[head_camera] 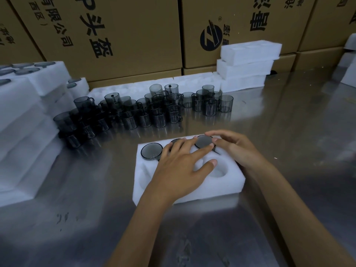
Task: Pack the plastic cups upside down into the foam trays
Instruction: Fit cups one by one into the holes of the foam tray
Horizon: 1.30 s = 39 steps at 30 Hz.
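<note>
A white foam tray (227,185) lies on the steel table in front of me. Its back row holds three smoky grey plastic cups upside down: one at the left (151,151), a middle one (176,141) mostly hidden under my fingers, and one at the right (203,142). My left hand (181,166) lies flat across the tray, fingers straight and pressing on the middle and right cups. My right hand (231,149) touches the right cup's rim with relaxed fingers. A front pocket (218,171) is bare.
Several loose grey cups (146,110) crowd the table behind the tray. Filled foam trays (25,116) are stacked at the left, bare foam trays (248,64) at the back right. Cardboard boxes (125,35) wall off the far side.
</note>
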Available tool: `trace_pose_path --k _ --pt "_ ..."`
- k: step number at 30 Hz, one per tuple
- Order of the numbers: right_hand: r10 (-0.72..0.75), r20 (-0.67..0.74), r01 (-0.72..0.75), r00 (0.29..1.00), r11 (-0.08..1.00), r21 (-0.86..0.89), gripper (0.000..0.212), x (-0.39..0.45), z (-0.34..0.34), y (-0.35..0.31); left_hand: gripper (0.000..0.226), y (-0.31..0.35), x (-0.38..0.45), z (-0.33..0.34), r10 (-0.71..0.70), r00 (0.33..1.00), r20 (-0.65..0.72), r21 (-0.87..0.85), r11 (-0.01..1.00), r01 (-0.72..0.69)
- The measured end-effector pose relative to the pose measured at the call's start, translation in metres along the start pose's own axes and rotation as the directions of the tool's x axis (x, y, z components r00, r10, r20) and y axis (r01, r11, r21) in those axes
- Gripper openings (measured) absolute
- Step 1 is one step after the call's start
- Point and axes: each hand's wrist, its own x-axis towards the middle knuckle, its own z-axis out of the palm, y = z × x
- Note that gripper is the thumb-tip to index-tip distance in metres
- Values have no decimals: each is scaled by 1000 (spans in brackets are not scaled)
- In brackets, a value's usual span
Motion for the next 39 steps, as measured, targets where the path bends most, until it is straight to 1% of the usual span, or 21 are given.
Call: trace_pose_path --k 6,7,8,9,10,11,13,15,17,19,21,23,25,26,28,30,31,33,36,38,39 --pt "69 24 -70 997 994 81 23 0 -1 6 47 1 -1 -1 8 1000 4 -13 1000 -8" --pt "83 25 -85 996 991 105 22 1 0 7 45 1 -1 -4 9 1000 -8 -113 994 -10" --pt "99 18 -100 995 985 144 21 2 1 7 43 0 -1 -9 -5 999 -36 -285 959 -5" --pt "119 2 -117 993 973 196 20 4 1 8 41 -2 0 -15 -31 997 -74 -466 885 -7" --pt "144 -26 -133 989 960 246 19 6 1 8 38 -6 2 -21 -66 990 -121 -577 817 -16" --pt "169 -59 -145 984 946 290 20 8 1 8 36 -13 8 -28 -106 978 -182 -599 800 -24" --pt "209 -124 -153 970 921 359 23 12 0 9 32 -30 30 -40 -181 945 -272 -514 858 16" --pt "233 -169 -153 958 909 388 22 16 -2 10 30 -50 62 -45 -247 932 -264 -403 907 126" --pt "242 -192 -159 951 915 370 20 18 1 11 33 -70 95 -45 -310 938 -158 -272 926 260" --pt "251 -195 -176 948 925 337 22 22 1 13 38 -82 126 -38 -345 938 -23 -118 933 340" --pt "271 -196 -199 942 926 322 22 23 3 14 38 -90 144 -29 -355 933 60 48 934 353" --pt "282 -192 -208 940 921 330 21 26 2 15 29 -92 156 -19 -334 942 41 143 935 325" --pt "286 -181 -215 941 918 332 17 28 1 16 19 -95 160 -12 -290 955 -65 138 945 296" --pt "288 -173 -221 942 920 325 15 28 1 16 22 -96 160 -10 -270 955 -123 113 952 284" --pt "291 -162 -236 943 928 288 13 29 2 15 40 -96 160 -8 -248 951 -185 98 958 269" --pt "284 -163 -243 945 942 231 14 28 3 15 58 -95 163 -8 -243 959 -144 195 943 268" --pt "275 -165 -239 947 949 207 15 27 3 14 58 -95 164 -9 -245 963 -110 254 930 266" --pt "258 -161 -229 953 957 181 16 25 4 13 46 -94 165 -11 -242 966 -91 294 920 258" --pt "271 -158 -245 950 956 162 17 23 3 12 24 -92 162 -15 -200 971 -134 233 946 227" --pt "270 -185 -233 945 952 199 16 21 2 9 19 -86 154 -20 -140 985 -103 208 965 159" --pt "223 -225 -187 948 967 171 14 20 3 6 18 -82 149 -24 -102 990 -93 181 976 118"
